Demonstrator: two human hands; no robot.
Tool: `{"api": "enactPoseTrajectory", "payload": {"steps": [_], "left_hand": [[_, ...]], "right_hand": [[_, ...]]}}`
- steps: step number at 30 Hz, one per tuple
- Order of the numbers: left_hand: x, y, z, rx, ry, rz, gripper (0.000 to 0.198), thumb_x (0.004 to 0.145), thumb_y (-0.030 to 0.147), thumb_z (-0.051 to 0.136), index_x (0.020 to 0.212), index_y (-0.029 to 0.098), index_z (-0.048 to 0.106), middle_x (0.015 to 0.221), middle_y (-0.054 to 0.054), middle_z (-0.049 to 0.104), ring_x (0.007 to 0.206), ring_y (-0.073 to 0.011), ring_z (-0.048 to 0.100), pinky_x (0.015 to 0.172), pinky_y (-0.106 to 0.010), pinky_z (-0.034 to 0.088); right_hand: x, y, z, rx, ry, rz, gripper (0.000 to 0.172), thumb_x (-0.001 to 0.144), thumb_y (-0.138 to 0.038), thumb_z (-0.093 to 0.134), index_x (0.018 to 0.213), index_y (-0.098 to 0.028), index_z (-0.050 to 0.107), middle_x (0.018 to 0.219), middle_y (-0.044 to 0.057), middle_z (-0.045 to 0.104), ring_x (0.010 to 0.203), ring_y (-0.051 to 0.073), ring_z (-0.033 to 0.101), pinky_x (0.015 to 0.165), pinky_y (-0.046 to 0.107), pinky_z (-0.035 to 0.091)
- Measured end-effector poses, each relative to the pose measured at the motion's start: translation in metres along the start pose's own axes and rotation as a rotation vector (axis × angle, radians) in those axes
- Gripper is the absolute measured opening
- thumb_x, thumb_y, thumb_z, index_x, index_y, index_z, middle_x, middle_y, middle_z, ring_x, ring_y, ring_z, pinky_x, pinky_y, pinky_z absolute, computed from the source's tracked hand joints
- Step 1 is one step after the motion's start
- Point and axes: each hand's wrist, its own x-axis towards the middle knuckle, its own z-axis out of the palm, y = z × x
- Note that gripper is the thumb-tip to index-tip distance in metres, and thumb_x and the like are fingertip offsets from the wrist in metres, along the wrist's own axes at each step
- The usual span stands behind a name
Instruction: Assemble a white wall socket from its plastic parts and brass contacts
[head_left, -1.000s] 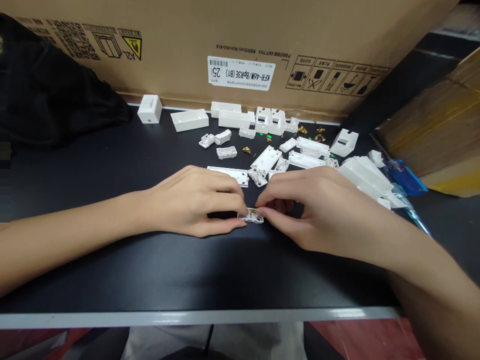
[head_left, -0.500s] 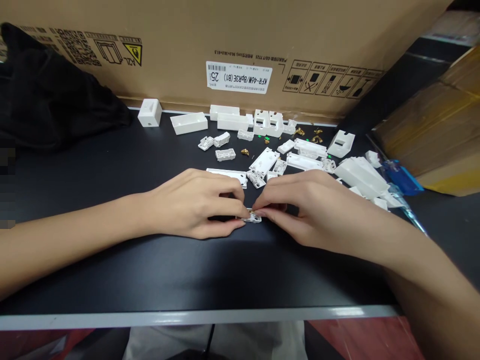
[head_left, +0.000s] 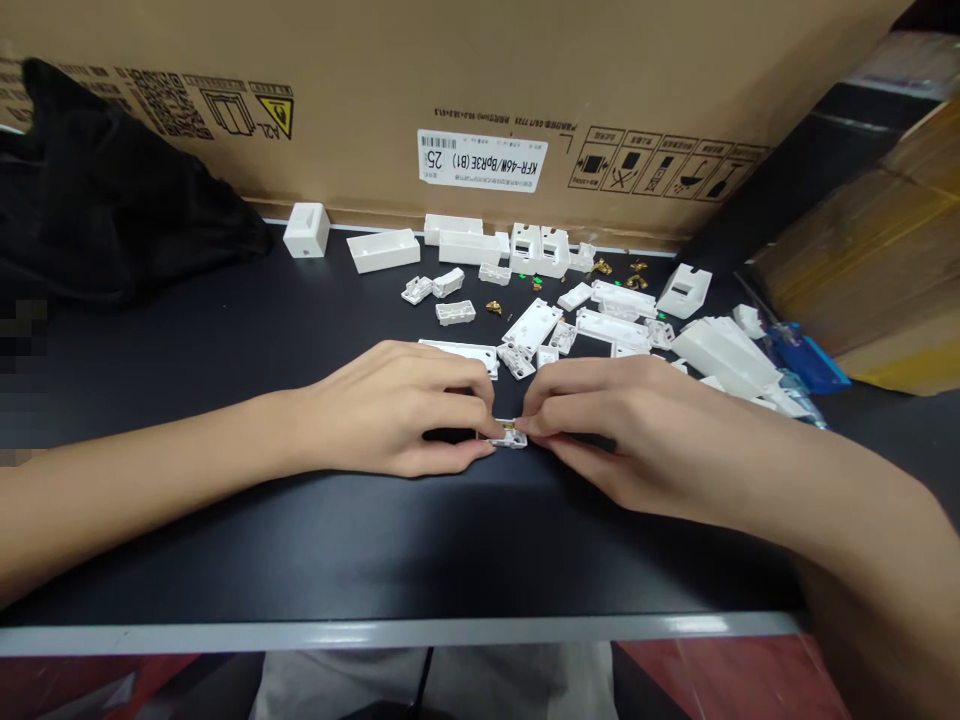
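A small white plastic part (head_left: 513, 438) lies on the black table near the middle, with a brass piece (head_left: 509, 426) in it. My left hand (head_left: 412, 410) grips the part's left end between thumb and fingers. From the right, my right hand (head_left: 600, 420) has its fingertips pinched together at the part's right side, by the brass piece; whether they hold anything is too small to tell. Just behind the hands lie a long white plate (head_left: 465, 353) and a small white insert (head_left: 517, 361).
White housings (head_left: 384, 250), brass pieces (head_left: 493, 307) and white strips (head_left: 611, 330) are scattered towards the back. A large cardboard box (head_left: 337, 150) stands behind them. Black cloth (head_left: 112, 200) lies at the left, and a blue packet (head_left: 810, 358) at the right.
My right hand's fingers have drawn closer together at the part's right side, and more of the brass piece shows. The whole view has shifted slightly.
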Motion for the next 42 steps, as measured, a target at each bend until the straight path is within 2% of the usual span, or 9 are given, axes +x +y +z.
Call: {"api": "enactPoseTrajectory", "payload": {"steps": [4,9,12,14,18,22,29,36,42], "left_hand": [[0.000,0.000,0.000,-0.001,-0.004,-0.002,0.017,0.101,0.032,0.059,0.102,0.023,0.073,0.098,-0.003,0.072,0.082,-0.0147,0.068,0.077,-0.026,0.049],[0.001,-0.001,0.001,0.014,-0.001,0.013,0.017,0.102,0.032,0.058,0.107,0.023,0.071,0.099,-0.003,0.071,0.083,-0.0150,0.067,0.077,-0.027,0.049],[0.001,0.000,0.000,0.000,0.010,0.030,0.024,0.102,0.042,0.061,0.108,0.020,0.069,0.091,-0.002,0.070,0.079,-0.0149,0.065,0.074,-0.027,0.048],[0.001,0.001,-0.001,-0.025,0.016,0.028,0.032,0.101,0.049,0.061,0.107,0.019,0.066,0.084,-0.001,0.068,0.074,-0.0146,0.063,0.070,-0.027,0.047],[0.000,0.005,-0.004,-0.015,0.040,-0.034,0.020,0.105,0.028,0.046,0.113,0.017,0.061,0.097,-0.006,0.067,0.083,-0.0172,0.063,0.075,-0.028,0.050],[0.001,0.006,-0.003,0.041,0.027,-0.051,0.031,0.098,0.015,0.045,0.124,0.019,0.062,0.117,-0.011,0.065,0.102,-0.0217,0.063,0.087,-0.034,0.053],[0.001,0.006,-0.002,-0.002,0.011,-0.088,0.015,0.097,0.029,0.059,0.107,0.019,0.064,0.105,-0.008,0.069,0.096,-0.0213,0.066,0.090,-0.034,0.052],[0.000,0.002,0.000,-0.075,0.012,-0.010,0.013,0.100,0.029,0.058,0.104,0.019,0.066,0.100,-0.007,0.071,0.092,-0.0185,0.067,0.086,-0.030,0.053],[0.001,0.001,0.001,-0.035,0.007,0.043,0.018,0.103,0.028,0.054,0.100,0.020,0.069,0.099,-0.007,0.070,0.088,-0.0172,0.066,0.081,-0.028,0.051]], "right_hand": [[0.001,-0.004,-0.001,-0.013,-0.005,0.043,0.025,0.095,-0.009,0.051,0.095,-0.019,0.074,0.097,0.006,0.070,0.086,0.019,0.064,0.077,0.032,0.047],[0.000,0.000,-0.011,0.079,0.056,-0.042,0.020,0.093,-0.010,0.056,0.094,-0.020,0.073,0.094,0.004,0.071,0.088,0.018,0.064,0.082,0.032,0.048],[-0.003,0.005,-0.018,0.081,0.154,-0.022,0.012,0.091,-0.016,0.063,0.091,-0.021,0.074,0.090,0.003,0.071,0.082,0.017,0.063,0.076,0.031,0.047],[-0.006,0.008,-0.020,0.065,0.142,0.013,0.009,0.089,-0.020,0.067,0.094,-0.021,0.076,0.092,0.003,0.072,0.082,0.017,0.063,0.076,0.031,0.047],[-0.006,0.015,-0.015,0.057,0.024,0.038,0.018,0.089,-0.023,0.071,0.105,-0.022,0.078,0.100,0.004,0.073,0.091,0.018,0.066,0.086,0.032,0.048],[-0.002,0.018,-0.011,0.083,-0.006,0.019,0.013,0.091,-0.021,0.068,0.098,-0.020,0.080,0.098,0.004,0.074,0.095,0.018,0.066,0.089,0.032,0.049],[0.001,0.016,-0.012,0.150,0.000,0.060,0.014,0.091,-0.015,0.063,0.094,-0.016,0.077,0.092,0.005,0.076,0.084,0.017,0.067,0.080,0.030,0.051],[0.000,0.016,-0.014,0.176,0.134,0.029,0.011,0.089,-0.019,0.066,0.091,-0.017,0.077,0.091,0.005,0.077,0.080,0.015,0.066,0.076,0.029,0.051],[0.004,0.009,-0.011,0.177,0.072,0.024,0.017,0.087,-0.012,0.065,0.094,-0.017,0.079,0.088,0.004,0.077,0.077,0.014,0.065,0.073,0.027,0.049]]}}
